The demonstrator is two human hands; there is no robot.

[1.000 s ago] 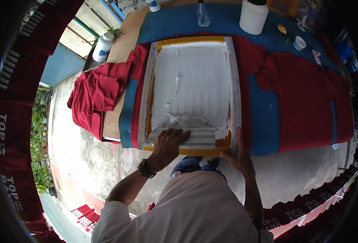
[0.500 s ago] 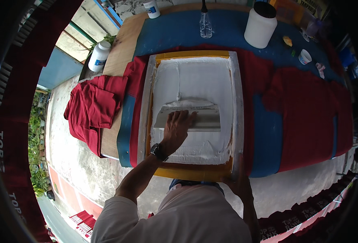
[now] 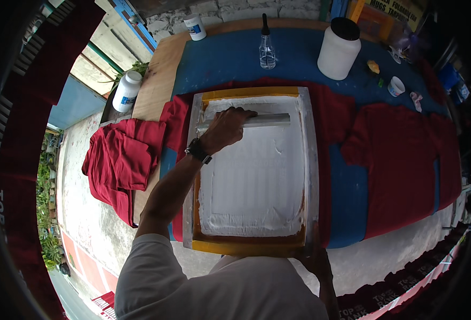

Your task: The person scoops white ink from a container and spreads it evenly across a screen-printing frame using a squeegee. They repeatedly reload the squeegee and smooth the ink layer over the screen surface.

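My left hand (image 3: 227, 128), a dark watch on its wrist, is closed over a wide squeegee (image 3: 273, 121) near the far end of a screen printing frame (image 3: 314, 176). White ink (image 3: 246, 213) coats the mesh, with thicker ridges along the near and right edges. Faint lettering and stripes show through behind the squeegee. Yellow-brown tape lines the frame's ends. At the near right corner my right hand (image 3: 315, 260) grips the frame, its fingers partly lost in shadow. Beneath the frame lies a dark red shirt (image 3: 326, 122).
Another red shirt (image 3: 393, 154) lies flat on the blue table cover (image 3: 219, 58) at right. Folded red cloth (image 3: 121, 154) hangs over the left edge. Around the far side stand a white tub (image 3: 339, 53), a clear bottle (image 3: 267, 53), a white jar (image 3: 127, 93) and a small cup (image 3: 396, 86).
My left hand has pushed the squeegee from the middle of the screen to its far end, uncovering faint print lines. The right hand stays at the corner. The view has shifted slightly.
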